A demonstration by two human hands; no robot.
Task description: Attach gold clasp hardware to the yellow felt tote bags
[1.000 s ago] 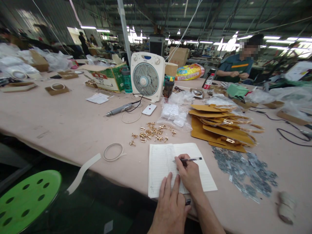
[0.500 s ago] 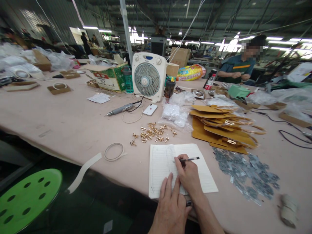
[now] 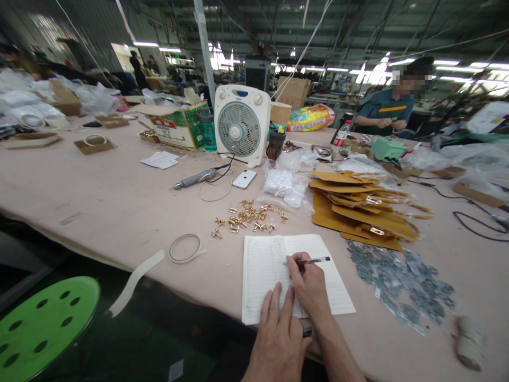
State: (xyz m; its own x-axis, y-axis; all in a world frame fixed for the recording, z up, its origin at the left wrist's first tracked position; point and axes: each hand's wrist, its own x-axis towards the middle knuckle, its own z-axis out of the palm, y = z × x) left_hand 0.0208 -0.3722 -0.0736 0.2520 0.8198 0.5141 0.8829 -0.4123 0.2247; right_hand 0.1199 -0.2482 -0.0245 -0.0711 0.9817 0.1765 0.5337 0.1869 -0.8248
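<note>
There's a white Haier box fan (image 3: pixel 240 129) over by a face-down iPhone (image 3: pixel 243 180), a grey electric screwdriver (image 3: pixel 195 178), and a green perforated stool (image 3: pixel 50 324).

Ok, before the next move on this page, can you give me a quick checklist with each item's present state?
1. Slim black-and-clear pen gripped in the right hand: ok.
2. White, lined paper notebook lying open: ok.
3. Left hand resting fingers on the notebook: ok.
4. Small gold metal fittings off the pages: ok, they lie beyond the far edge.
5. Flat grey pieces off the pages: ok, scattered to the right.
6. Small black object by the left thumb: cannot tell what it is or whether it is held.
</note>
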